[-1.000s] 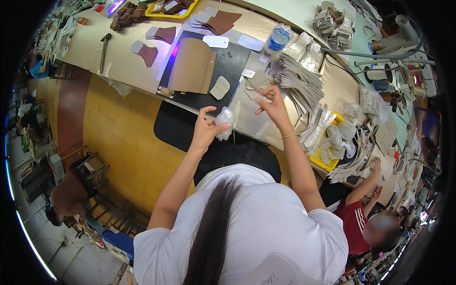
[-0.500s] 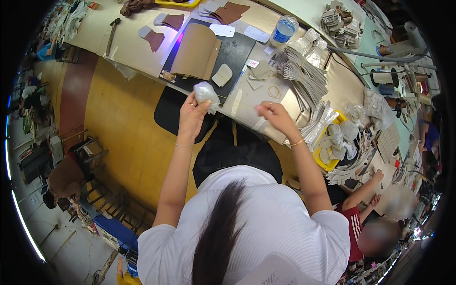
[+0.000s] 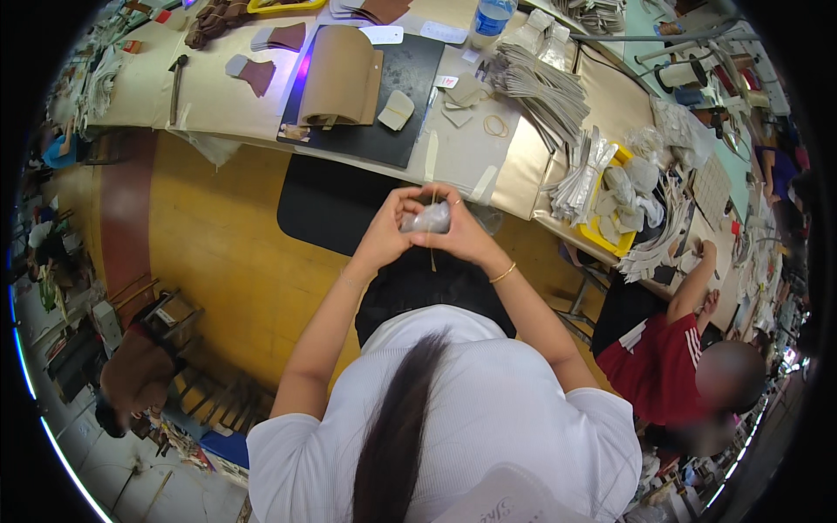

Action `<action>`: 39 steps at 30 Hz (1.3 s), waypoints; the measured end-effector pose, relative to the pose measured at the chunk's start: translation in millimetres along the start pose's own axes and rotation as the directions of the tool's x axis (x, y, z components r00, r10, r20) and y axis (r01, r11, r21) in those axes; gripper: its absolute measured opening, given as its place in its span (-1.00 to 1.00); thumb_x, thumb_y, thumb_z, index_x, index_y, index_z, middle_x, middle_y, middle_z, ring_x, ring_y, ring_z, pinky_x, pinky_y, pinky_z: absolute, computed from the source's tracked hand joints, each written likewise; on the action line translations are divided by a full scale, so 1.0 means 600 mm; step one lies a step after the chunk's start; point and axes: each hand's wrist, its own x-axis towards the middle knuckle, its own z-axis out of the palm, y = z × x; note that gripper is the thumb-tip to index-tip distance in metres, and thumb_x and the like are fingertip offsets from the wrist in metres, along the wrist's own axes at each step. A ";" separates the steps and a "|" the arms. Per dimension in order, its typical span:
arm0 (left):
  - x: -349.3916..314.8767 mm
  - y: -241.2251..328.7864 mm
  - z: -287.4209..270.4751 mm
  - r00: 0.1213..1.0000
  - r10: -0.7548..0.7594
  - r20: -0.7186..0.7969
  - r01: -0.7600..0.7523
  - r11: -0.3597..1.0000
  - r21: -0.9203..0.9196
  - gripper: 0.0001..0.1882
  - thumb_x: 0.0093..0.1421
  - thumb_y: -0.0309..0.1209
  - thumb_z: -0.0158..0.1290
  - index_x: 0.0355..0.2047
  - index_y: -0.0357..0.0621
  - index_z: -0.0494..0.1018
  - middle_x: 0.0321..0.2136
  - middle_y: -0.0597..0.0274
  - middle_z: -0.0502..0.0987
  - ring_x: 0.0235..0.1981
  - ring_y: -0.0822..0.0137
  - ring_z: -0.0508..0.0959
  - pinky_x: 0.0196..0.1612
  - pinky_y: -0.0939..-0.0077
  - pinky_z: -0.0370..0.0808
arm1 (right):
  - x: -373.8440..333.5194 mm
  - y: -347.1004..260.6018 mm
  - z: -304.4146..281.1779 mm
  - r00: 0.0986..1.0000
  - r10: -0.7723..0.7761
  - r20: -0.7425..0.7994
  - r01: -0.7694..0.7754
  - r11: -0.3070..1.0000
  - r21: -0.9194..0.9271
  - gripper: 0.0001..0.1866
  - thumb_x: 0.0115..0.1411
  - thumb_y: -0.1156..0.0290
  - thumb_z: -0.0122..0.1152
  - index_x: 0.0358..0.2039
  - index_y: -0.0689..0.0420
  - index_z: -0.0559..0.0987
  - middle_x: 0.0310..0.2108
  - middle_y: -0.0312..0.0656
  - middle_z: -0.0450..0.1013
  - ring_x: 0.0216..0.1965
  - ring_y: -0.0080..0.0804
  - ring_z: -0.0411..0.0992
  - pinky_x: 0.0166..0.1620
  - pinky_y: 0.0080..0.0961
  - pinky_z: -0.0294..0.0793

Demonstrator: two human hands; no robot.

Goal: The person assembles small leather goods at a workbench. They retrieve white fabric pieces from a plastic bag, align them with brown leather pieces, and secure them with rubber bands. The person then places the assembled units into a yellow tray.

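A: State of the left hand (image 3: 388, 225)?
B: Grasping. Fingers and thumb are curled about the left side of a bundle (image 3: 425, 218) in clear plastic.
A: And the right hand (image 3: 464, 231)?
B: Grasping the same bundle from the other side, fingers bent over the top, thumb below.
A: Position of the bundle?
B: Between both hands, above the lap, just off the near edge of the bench (image 3: 218, 113).
A: Anything else at the hands?
B: A thin tan strand (image 3: 432, 258) hangs below the bundle. Whether it fully circles the bundle, I cannot tell.
A: What lies on the bench ahead?
B: A black board (image 3: 411, 78) bearing a curled brown sheet (image 3: 336, 74), with pale pieces (image 3: 396, 111) beside it. To the right, tan bands (image 3: 495, 126) lie near a grey stack (image 3: 540, 91).
A: Further out?
B: A hammer (image 3: 177, 91) on the left, its handle toward the near edge; on the right, a yellow tray (image 3: 609, 244) holding pale pieces and clear plastic. A co-worker (image 3: 654, 366) in red sits beyond it.
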 end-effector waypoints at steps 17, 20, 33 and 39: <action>0.136 -0.232 0.058 0.911 -0.254 0.325 -0.324 0.046 0.945 -0.40 0.10 -0.42 0.09 0.19 -0.06 0.24 0.10 0.04 0.36 0.01 0.09 0.50 0.02 0.20 0.41 | -0.212 0.180 -0.046 0.713 0.548 -0.439 -0.091 0.692 0.716 -0.65 0.26 0.40 0.14 0.00 0.16 0.30 -0.08 -0.13 0.42 -0.09 -0.30 0.45 -0.09 -0.42 0.52; 0.123 -0.254 0.025 0.876 -0.325 0.357 -0.399 -0.071 0.914 -0.64 0.11 -0.42 0.07 -0.04 -0.08 0.45 -0.05 0.04 0.44 -0.07 0.09 0.53 0.00 0.25 0.44 | -0.202 0.166 -0.048 0.758 0.520 -0.393 -0.063 0.659 0.750 -0.67 0.31 0.36 0.06 0.04 0.18 0.35 -0.05 -0.11 0.43 -0.08 -0.29 0.47 -0.06 -0.45 0.54; 0.061 -0.164 -0.001 0.870 -0.351 0.346 -0.274 0.241 0.931 -0.67 0.09 -0.42 0.03 -0.10 -0.17 0.51 -0.07 -0.08 0.47 -0.05 -0.01 0.51 0.00 0.20 0.47 | -0.043 0.184 -0.041 0.732 0.613 -0.297 -0.608 0.785 0.121 -0.34 0.18 0.05 0.25 0.16 0.21 0.36 0.04 -0.03 0.42 -0.01 -0.30 0.43 -0.10 -0.42 0.46; 0.095 -0.129 0.008 0.939 -0.177 0.296 -0.174 0.498 0.849 -0.64 0.12 -0.39 0.04 -0.05 -0.18 0.48 -0.10 0.00 0.49 -0.09 0.03 0.53 0.02 0.25 0.45 | 0.120 0.126 -0.160 0.922 0.192 -0.335 -0.313 0.880 -0.357 -0.62 0.19 0.14 0.22 -0.18 0.23 0.56 -0.35 -0.18 0.55 -0.32 -0.41 0.53 -0.27 -0.51 0.50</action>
